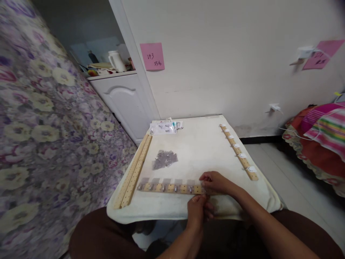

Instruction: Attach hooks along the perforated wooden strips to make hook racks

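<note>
Across the near part of the table lies a wooden strip (170,188) with rows of small holes. Several shiny metal pieces, possibly rings, sit along it, each with a small clear plastic sheet or bag. Over the strip's right part, my right hand (215,182) has its fingers drawn together from above. My left hand (197,207) is closed at the strip's near edge, fingertips almost meeting those of the right. Whatever small thing lies between them is too small and hidden to name. Farther back is a pile of small clear plastic bags (165,159) with shiny bits.
Two more perforated wooden strips (134,169) lie along the table's left side. On the right, another strip (238,153) carries several small pieces with white tags. Clear packets (163,128) lie at the back left. A floral curtain (67,144) hangs left of the cloth-covered table (199,144).
</note>
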A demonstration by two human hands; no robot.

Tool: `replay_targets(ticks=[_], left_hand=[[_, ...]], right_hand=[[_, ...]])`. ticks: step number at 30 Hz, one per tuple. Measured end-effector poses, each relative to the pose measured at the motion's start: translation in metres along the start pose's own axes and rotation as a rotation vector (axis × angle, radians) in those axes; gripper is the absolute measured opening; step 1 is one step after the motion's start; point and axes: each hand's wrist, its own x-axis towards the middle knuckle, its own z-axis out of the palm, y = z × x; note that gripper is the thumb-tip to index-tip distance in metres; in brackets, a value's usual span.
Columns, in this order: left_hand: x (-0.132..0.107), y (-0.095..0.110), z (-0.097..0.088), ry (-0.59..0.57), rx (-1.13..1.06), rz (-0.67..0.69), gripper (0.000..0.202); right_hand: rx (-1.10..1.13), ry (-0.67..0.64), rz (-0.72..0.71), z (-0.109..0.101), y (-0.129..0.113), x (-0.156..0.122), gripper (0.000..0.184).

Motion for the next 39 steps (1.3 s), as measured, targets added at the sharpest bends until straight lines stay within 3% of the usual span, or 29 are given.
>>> replay_targets(ticks=[4,17,39], left_hand=[[0.001,-0.001,0.0,-0.004,-0.007,0.008,0.025],[-0.002,0.0,0.0,-0.008,0.003,0.007,0.02],[0.004,-0.004,-0.002,-0.02,-0.002,0.003,0.026]], right_hand=[[0.041,-0.036,0.037,-0.002,-0.002,-0.002,0.031],[-0.005,-0.018,0.07,-0.001,-0.006,-0.002,0.031],[0.083,-0.04,0.1,0.005,0.013,0.008,0.031]])
